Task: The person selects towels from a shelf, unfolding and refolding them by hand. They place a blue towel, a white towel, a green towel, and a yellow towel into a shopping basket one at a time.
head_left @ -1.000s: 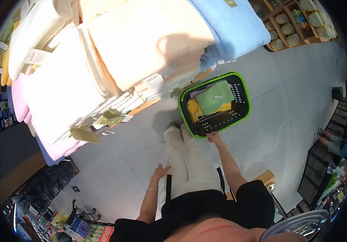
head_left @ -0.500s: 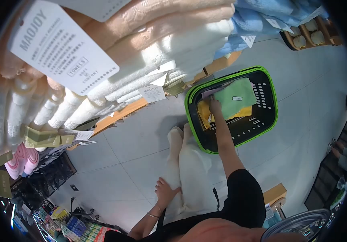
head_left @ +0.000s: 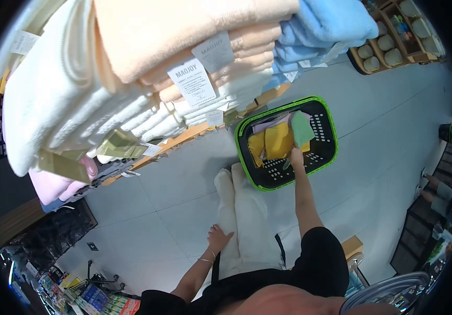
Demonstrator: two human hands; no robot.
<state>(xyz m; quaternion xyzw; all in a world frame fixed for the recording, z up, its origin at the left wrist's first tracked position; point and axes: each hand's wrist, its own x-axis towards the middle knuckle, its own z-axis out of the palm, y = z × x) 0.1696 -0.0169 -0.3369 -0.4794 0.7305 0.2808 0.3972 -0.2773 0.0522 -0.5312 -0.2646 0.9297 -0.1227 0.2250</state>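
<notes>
My right hand (head_left: 296, 157) reaches into a black basket with a green rim (head_left: 332, 113) on the floor. Its fingers are closed at the lower end of a green towel (head_left: 302, 127); the fingertips are partly hidden. Beside that towel, touching it, is a yellow towel (head_left: 277, 140), with more yellow cloth (head_left: 256, 147) to its left. A pale purple cloth (head_left: 268, 125) lies behind them along the basket's far side. My left hand (head_left: 219, 238) rests on my leg in white trousers, fingers apart, holding nothing.
Stacked white towels (head_left: 131, 113), peach towels (head_left: 194, 31) and blue towels (head_left: 325, 23) with hanging paper tags (head_left: 191, 81) fill a wooden display at upper left. A compartment shelf (head_left: 394, 44) stands at upper right. A cart (head_left: 102, 286) is at lower left.
The green towel, spread flat over the yellow one before, is now bunched toward the right, baring the yellow towel. My right hand has moved right and nearer to me. The view has shifted.
</notes>
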